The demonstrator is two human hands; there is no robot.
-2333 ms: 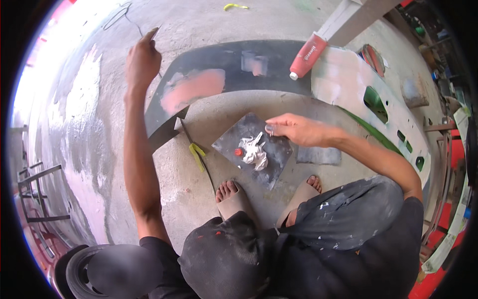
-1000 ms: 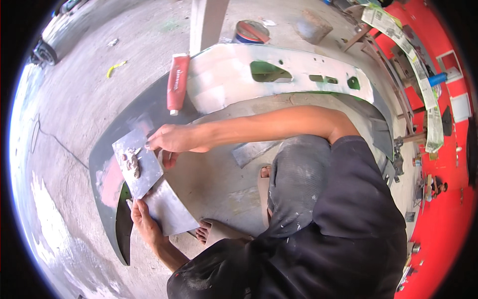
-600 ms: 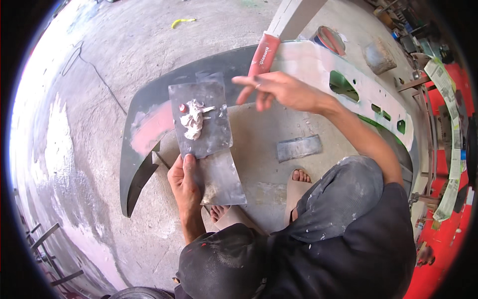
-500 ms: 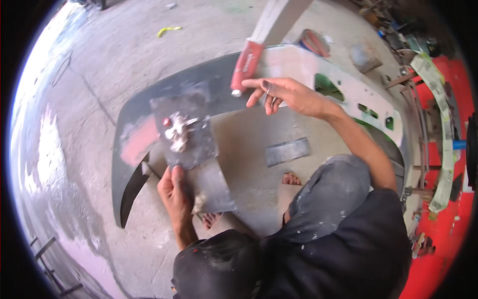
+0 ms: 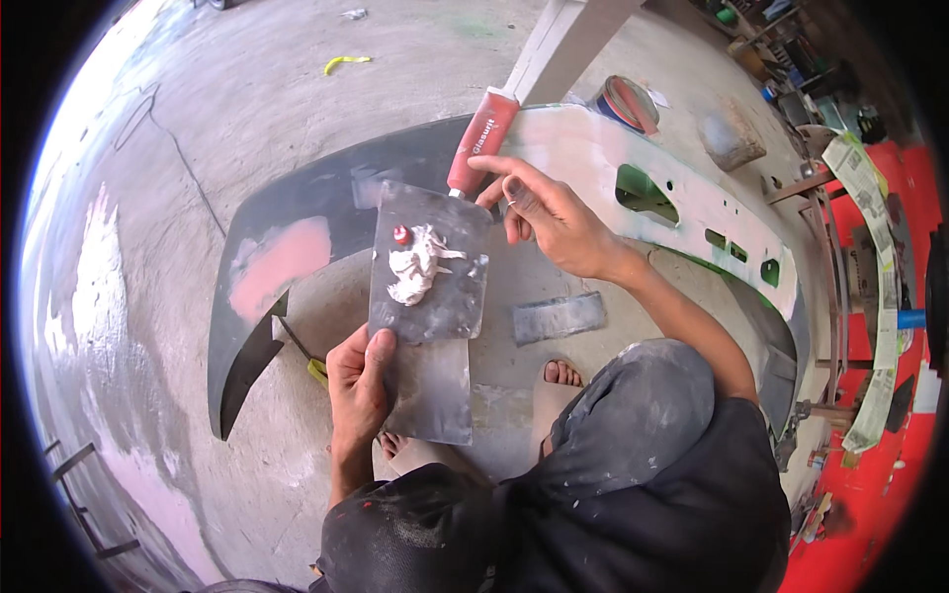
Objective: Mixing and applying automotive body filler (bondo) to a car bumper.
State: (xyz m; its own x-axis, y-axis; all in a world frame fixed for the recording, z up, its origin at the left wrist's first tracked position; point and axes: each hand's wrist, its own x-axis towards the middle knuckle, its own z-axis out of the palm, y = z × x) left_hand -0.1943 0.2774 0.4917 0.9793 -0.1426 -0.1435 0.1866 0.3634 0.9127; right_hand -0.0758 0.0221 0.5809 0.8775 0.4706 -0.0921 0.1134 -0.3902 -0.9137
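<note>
Underfoot, gray concrete floor (image 5: 287, 474), with whitish stains toward the left. Nearest, dark clothing (image 5: 643, 504) dusted with pale specks, then beige sandals (image 5: 554, 400) on bare feet. Just beyond, left hand (image 5: 358, 383) with fingers clamped on the left edge of lower gray sheet (image 5: 435, 390), thumb on top at the corner overlapped by upper dark sheet (image 5: 450, 306). Near the middle of that upper sheet, ragged heap of white paste (image 5: 420, 265), with small red blob (image 5: 401, 235) at its upper left. Flat on the floor to the right, gray pad (image 5: 559, 318). Farther up, right hand (image 5: 563, 222), fingers loosely parted, index stretched over red tube (image 5: 482, 143); impossible to say whether touching. Under the tube, long curved panel (image 5: 306, 203), dark with pink patch (image 5: 287, 262) at left, whitish with cutouts at right. Behind it, gray post (image 5: 573, 44) and round tin (image 5: 608, 111). Farthest, curved yellow strip (image 5: 346, 64) on the floor.
</note>
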